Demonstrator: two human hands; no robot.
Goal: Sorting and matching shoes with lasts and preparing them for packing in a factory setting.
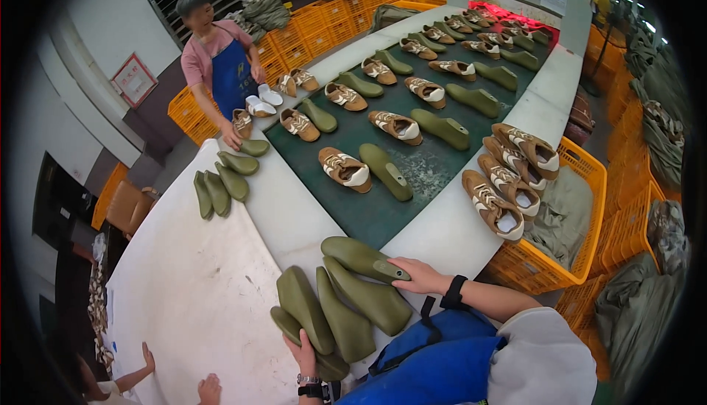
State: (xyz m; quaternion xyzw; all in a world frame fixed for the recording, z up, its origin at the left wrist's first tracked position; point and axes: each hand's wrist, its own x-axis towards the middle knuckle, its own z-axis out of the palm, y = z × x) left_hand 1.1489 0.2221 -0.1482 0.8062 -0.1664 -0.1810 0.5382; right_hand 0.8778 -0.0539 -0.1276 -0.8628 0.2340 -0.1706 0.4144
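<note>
Several olive-green shoe lasts lie bunched on the white tabletop just in front of me. My right hand (421, 275) is closed on the heel end of the farthest shoe last (357, 256). At the near left of the bunch, my left hand (301, 353) grips a shoe last (303, 308) from its side; some of its fingers are hidden. Between my hands lie two more lasts, a middle last (343, 318) and a wide last (372, 298), side by side. A smaller last (285, 325) shows partly beneath the left-hand one.
A dark green conveyor belt (434, 158) carries brown-and-white sneakers and lasts in rows. More sneakers (508, 177) stand on its right ledge, beside an orange crate (582, 213). Across the table, a co-worker (228, 66) touches a last near several others. Another person's hands (210, 389) show at lower left.
</note>
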